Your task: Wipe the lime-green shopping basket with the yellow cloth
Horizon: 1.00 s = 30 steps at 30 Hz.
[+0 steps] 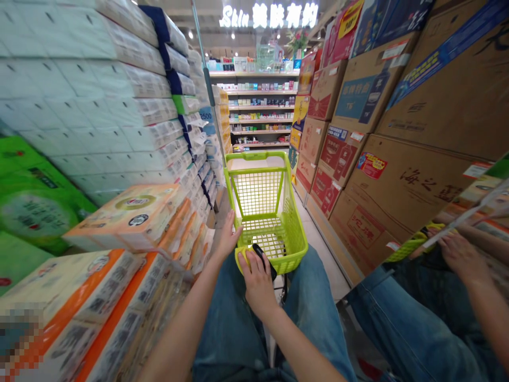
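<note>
A yellow-green plastic shopping cart [296, 223] with a mesh basket stands in front of my knees. My left hand [228, 237] holds its near left rim, thumb toward the inside and fingers along the outer side. At the near end, my right hand [257, 280] is closed over a yellow cloth [240, 258], pressing it against the cart beside the black handle part [265, 260]. My fingers cover part of the cloth and of the handle. Nothing lies in the visible part of the basket.
Stacked white tissue packs [79, 101] and orange-edged packs [131, 207] rise close on my left. Cardboard cartons [358, 196] line the right side. A mirror-like surface [421, 313] at lower right reflects my legs and arm. Product shelves [260, 109] stand at the aisle's far end.
</note>
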Available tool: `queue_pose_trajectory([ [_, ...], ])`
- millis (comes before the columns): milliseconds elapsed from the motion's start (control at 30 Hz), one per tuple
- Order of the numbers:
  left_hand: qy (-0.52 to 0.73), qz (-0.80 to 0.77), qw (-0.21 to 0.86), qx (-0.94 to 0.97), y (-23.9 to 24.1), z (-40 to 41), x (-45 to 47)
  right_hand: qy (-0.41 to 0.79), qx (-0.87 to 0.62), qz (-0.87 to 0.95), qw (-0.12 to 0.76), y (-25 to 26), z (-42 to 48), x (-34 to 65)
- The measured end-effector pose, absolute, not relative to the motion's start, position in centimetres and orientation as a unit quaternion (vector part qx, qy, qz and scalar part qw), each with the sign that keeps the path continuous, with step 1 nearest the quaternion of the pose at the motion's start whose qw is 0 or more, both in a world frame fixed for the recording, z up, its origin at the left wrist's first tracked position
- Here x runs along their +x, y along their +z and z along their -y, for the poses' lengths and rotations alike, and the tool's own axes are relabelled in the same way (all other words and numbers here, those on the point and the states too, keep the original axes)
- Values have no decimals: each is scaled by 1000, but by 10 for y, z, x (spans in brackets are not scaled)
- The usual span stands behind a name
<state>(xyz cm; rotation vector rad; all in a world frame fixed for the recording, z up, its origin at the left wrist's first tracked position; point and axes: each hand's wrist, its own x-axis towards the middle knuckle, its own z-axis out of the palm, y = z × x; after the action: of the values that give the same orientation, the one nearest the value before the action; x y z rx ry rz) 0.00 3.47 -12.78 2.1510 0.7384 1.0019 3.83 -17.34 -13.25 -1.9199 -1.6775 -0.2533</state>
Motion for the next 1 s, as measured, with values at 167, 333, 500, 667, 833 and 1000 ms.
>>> queue_pose_trajectory([
  [167,381,-234,304,841,-130,43,-28,-145,-716,626,274,-150,207,73],
  [333,293,-199,134,926,-151,98,-59,-187,-745,584,264,-160,242,131],
  [500,265,-239,21,934,-160,114,-67,-187,-784,531,260,-152,250,161],
  [667,259,-265,-24,929,-161,122,-65,-139,-803,505,284,-151,234,110],
  [833,281,-281,-44,916,-172,123,-60,-126,-761,569,283,-150,205,49],
  [1000,295,-298,-46,907,-178,125,-54,-129,-740,601,271,-146,203,50],
])
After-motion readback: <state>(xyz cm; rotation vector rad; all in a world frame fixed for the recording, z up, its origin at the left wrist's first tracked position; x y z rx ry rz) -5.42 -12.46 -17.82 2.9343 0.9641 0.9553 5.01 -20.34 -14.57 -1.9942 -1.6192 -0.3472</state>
